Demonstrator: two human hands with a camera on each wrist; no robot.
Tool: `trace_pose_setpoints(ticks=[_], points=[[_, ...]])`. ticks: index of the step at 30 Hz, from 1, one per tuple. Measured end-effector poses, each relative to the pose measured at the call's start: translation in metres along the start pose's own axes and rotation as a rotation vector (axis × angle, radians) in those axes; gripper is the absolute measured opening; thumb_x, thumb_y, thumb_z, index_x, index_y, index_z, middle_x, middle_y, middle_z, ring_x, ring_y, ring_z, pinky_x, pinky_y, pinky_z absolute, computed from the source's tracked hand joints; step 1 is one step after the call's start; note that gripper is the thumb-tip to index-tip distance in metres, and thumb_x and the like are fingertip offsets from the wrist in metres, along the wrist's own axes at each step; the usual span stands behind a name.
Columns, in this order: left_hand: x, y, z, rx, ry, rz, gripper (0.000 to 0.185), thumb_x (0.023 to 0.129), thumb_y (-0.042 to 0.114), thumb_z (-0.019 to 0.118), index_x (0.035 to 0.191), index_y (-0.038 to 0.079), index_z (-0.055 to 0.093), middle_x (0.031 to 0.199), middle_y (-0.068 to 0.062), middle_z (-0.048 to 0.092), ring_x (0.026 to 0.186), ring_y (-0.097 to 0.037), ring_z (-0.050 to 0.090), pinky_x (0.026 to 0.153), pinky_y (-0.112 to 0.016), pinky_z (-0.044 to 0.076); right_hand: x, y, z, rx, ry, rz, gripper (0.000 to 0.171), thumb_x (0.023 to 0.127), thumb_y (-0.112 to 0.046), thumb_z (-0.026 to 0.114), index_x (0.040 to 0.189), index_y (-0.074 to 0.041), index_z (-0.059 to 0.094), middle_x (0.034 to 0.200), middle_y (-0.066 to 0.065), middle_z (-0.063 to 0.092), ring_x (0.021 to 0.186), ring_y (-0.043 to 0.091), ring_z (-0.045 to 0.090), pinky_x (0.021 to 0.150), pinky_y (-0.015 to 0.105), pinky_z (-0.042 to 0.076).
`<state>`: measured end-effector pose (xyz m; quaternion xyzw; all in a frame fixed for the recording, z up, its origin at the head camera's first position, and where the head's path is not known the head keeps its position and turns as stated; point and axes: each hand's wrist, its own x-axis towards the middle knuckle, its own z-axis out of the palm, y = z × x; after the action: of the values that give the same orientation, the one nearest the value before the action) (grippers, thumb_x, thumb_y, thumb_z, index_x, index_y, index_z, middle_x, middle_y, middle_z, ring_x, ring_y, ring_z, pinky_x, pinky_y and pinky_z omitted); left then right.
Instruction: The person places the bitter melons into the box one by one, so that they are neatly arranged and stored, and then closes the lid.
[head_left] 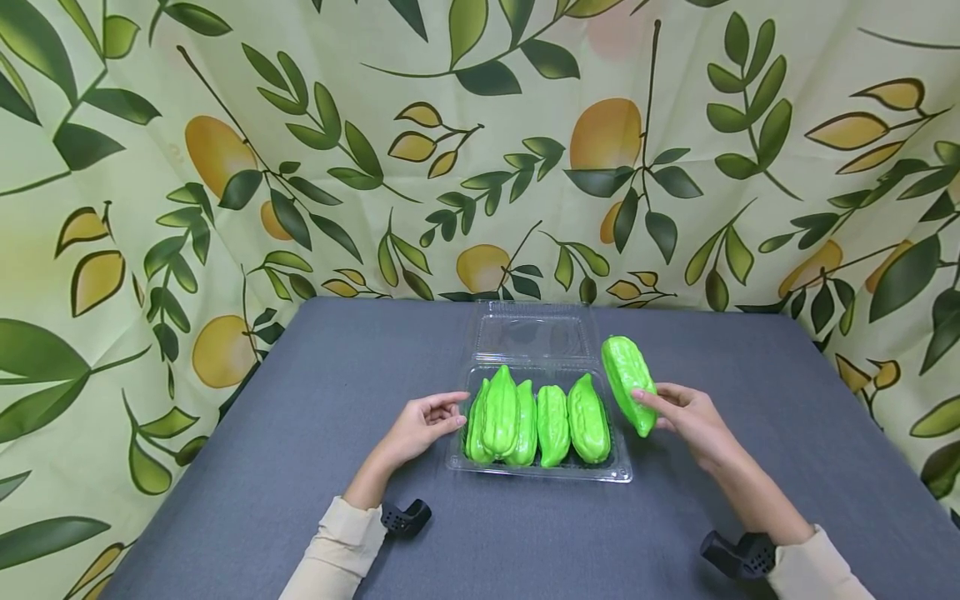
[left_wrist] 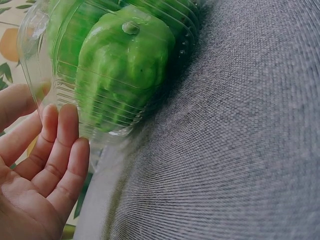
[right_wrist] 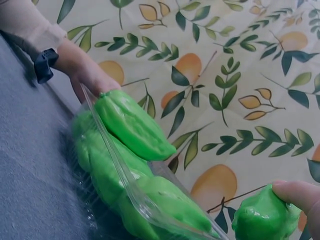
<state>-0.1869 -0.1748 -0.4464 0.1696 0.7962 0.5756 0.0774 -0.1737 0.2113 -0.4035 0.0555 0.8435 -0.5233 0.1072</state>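
Note:
My right hand (head_left: 697,421) pinches a bright green bitter melon (head_left: 627,379) between thumb and fingers, held tilted just off the right side of a clear plastic clamshell box (head_left: 540,475). In the right wrist view, the thumb (right_wrist: 300,192) lies on the end of that held bitter melon (right_wrist: 265,215). Several more bitter melons (head_left: 553,425) lie side by side in the box, with one on top at the left. My left hand (head_left: 423,425) is at the box's left side; in the left wrist view its loosely bent fingers (left_wrist: 67,130) touch the clear wall.
The box's clear lid (head_left: 532,333) is folded back flat behind it. Everything stands on a grey cloth-covered table (head_left: 360,358). A leaf-and-fruit patterned curtain (head_left: 480,167) hangs along the table's back and sides. Each wrist wears a black camera (head_left: 405,518).

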Motion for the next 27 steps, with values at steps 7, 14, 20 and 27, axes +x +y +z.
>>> trace_pose_setpoints(ticks=[7,14,20,27], points=[[0.001,-0.001,0.001,-0.005,-0.001,0.007,0.042,0.091,0.005,0.063,0.128,-0.011,0.054,0.099,-0.027,0.06,0.078,0.004,0.056,0.071,-0.013,0.049,-0.004,-0.003,0.009,0.037,-0.005,-0.024,0.064,0.095,-0.036,0.059,0.136,0.012,0.044,0.1,-0.006,0.064,0.074,-0.002,0.059,0.073,0.018,0.051],[0.001,-0.002,0.001,-0.009,0.001,0.01,0.041,0.091,0.005,0.063,0.128,-0.011,0.055,0.099,-0.027,0.06,0.079,0.004,0.056,0.072,-0.012,0.049,-0.006,-0.006,0.018,0.128,-0.048,-0.066,0.058,0.095,-0.029,0.06,0.134,0.012,0.045,0.088,-0.016,0.064,0.073,-0.002,0.061,0.074,0.019,0.052],[0.0,-0.002,0.001,-0.005,0.004,0.005,0.041,0.09,0.005,0.064,0.128,-0.01,0.055,0.1,-0.027,0.061,0.079,0.004,0.057,0.072,-0.012,0.049,-0.009,-0.009,0.024,0.161,-0.108,-0.087,0.058,0.096,-0.027,0.058,0.135,0.013,0.042,0.097,-0.011,0.066,0.079,-0.002,0.063,0.078,0.018,0.053],[0.001,-0.001,0.0,-0.004,0.007,0.004,0.042,0.09,0.005,0.064,0.128,-0.01,0.055,0.099,-0.027,0.062,0.079,0.004,0.057,0.073,-0.012,0.05,-0.011,-0.015,0.029,0.162,-0.136,-0.108,0.061,0.096,-0.026,0.058,0.138,0.012,0.038,0.108,0.002,0.066,0.079,0.001,0.064,0.077,0.02,0.054]])
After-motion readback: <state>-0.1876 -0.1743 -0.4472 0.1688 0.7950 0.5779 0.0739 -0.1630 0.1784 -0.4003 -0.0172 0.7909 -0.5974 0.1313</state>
